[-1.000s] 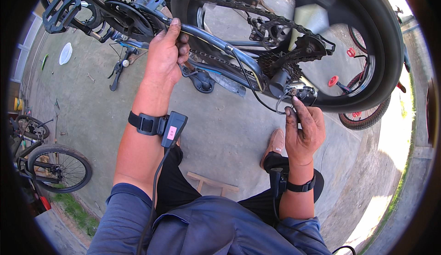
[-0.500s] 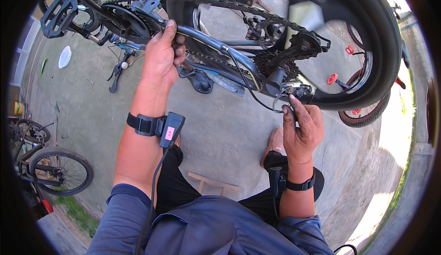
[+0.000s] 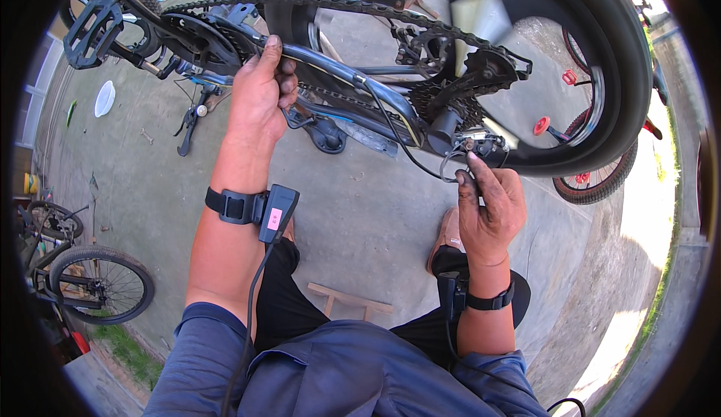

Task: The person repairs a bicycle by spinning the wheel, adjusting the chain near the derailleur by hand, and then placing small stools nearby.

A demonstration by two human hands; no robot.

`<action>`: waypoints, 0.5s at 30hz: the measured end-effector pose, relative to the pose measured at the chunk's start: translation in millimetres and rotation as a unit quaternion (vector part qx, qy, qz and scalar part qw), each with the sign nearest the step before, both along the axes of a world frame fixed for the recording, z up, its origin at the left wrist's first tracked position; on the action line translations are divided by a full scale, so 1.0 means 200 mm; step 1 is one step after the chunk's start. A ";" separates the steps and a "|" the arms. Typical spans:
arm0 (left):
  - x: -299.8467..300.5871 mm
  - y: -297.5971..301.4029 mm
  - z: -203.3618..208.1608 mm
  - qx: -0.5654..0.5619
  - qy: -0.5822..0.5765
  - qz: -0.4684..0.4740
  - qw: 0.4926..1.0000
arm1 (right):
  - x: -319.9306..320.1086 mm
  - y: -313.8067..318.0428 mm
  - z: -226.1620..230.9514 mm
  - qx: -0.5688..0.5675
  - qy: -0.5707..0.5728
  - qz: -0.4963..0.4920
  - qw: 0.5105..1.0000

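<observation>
A bicycle hangs raised in front of me, its rear wheel (image 3: pixel 601 101) at the upper right and its chain (image 3: pixel 338 0) running along the top. My left hand (image 3: pixel 259 90) is closed around the dark frame tube (image 3: pixel 330 67) near the crank and black pedal (image 3: pixel 94 30). My right hand (image 3: pixel 488 203), greasy at the fingers, reaches up to the rear derailleur (image 3: pixel 477 143) below the sprockets (image 3: pixel 458 79), fingertips on the looped cable (image 3: pixel 443 169) there. Both wrists carry black straps with small devices.
Concrete ground lies below. A second bicycle (image 3: pixel 82 278) leans at the lower left by a strip of grass. A white plate (image 3: pixel 104 98) lies on the ground at left. Another tyre (image 3: pixel 589 184) lies at right. A small wooden frame (image 3: pixel 349 300) rests near my legs.
My left hand has stayed on the frame tube. My right hand stays at the derailleur, with its fingers shifted slightly on the cable.
</observation>
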State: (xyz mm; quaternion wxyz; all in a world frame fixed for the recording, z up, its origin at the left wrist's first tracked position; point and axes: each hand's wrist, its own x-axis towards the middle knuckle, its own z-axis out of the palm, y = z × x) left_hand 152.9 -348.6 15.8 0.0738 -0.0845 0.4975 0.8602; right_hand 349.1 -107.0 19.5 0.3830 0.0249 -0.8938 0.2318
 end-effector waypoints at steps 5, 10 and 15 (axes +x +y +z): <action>0.00 0.00 0.00 -0.003 -0.002 0.001 1.000 | 0.00 0.00 0.00 -0.006 0.000 0.004 1.000; 0.00 -0.01 0.00 0.002 0.000 -0.002 1.000 | 0.00 -0.01 0.00 -0.023 -0.003 -0.025 0.999; 0.00 -0.01 0.00 0.004 0.003 -0.004 1.000 | 0.00 -0.01 0.00 0.002 -0.006 -0.003 1.000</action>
